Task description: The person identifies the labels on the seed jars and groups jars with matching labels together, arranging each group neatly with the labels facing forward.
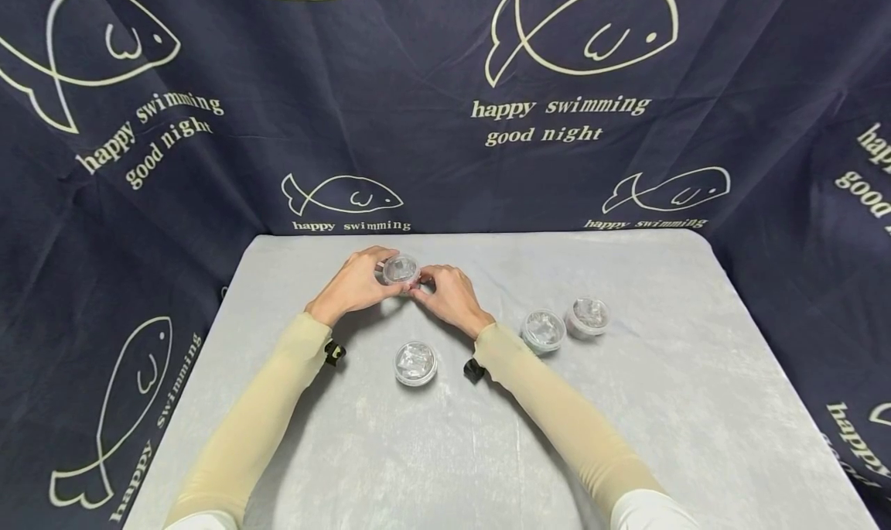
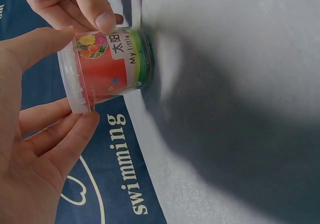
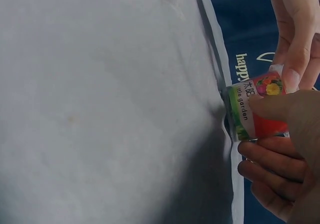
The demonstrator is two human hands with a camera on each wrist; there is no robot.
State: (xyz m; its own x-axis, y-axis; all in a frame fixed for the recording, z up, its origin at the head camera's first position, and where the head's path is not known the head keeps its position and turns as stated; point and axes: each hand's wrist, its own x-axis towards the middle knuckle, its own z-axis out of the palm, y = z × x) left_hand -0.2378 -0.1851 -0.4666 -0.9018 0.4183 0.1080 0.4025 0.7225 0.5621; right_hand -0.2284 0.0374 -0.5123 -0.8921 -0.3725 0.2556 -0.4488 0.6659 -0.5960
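A small clear plastic tub [image 1: 401,270] with a clear lid stands near the back of the table, between the two hands. Its label [image 2: 102,76] is red and green, with a flower picture and the words "My little garden". The left hand [image 1: 357,284] grips it around the lid [image 2: 75,81], thumb on one side and fingers on the other. Lower on the body, the right hand [image 1: 451,294] holds the same tub, its thumb [image 3: 267,106] lying across the label. The lid appears seated on the tub. What the tub contains is hidden by the label.
Another lidded tub [image 1: 415,363] stands in front of the hands, between the forearms. Two more, a greenish tub [image 1: 543,330] and a pinkish tub [image 1: 588,317], stand close together right of the right forearm. A dark fish-print curtain [image 1: 445,151] borders the pale table [image 1: 445,460].
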